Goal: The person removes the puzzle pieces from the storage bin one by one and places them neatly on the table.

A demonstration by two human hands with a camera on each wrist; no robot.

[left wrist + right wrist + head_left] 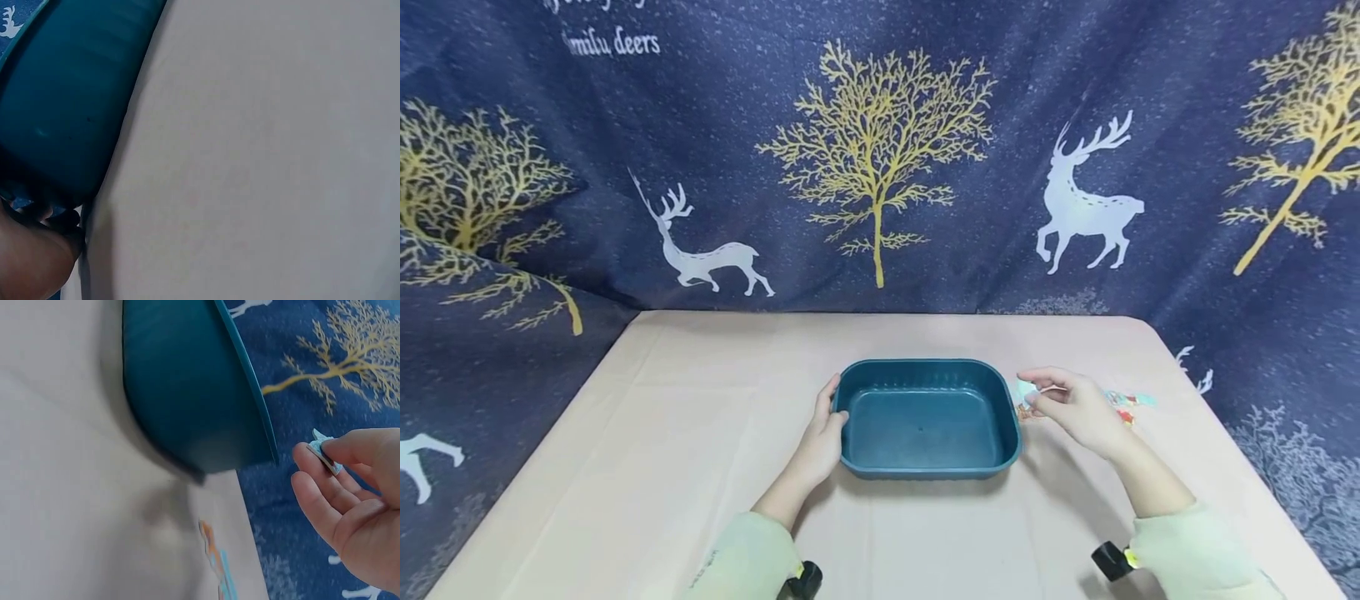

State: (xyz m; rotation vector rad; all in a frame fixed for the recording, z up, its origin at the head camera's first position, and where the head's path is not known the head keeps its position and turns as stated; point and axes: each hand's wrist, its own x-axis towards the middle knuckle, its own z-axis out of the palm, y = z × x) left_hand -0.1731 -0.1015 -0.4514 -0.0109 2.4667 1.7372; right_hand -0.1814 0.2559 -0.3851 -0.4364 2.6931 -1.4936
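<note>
A dark teal plastic basin [921, 429] with rounded corners stands at the middle of the table, nothing visible inside it. My left hand [820, 442] grips its left side, the thumb over the rim. To the right of the basin, my right hand [1078, 412] is raised above the table. In the right wrist view, its thumb and forefinger pinch a small, thin, light-blue piece [325, 454], whose exact kind I cannot tell. Below that hand, a flat orange and light-blue piece [215, 556] lies on the table.
Beyond my right hand lie more small colourful pieces [1131, 400], partly behind it. A pale cloth covers the table [625, 467]. Dark blue fabric [715, 125] with deer and golden trees hangs behind and beside the table.
</note>
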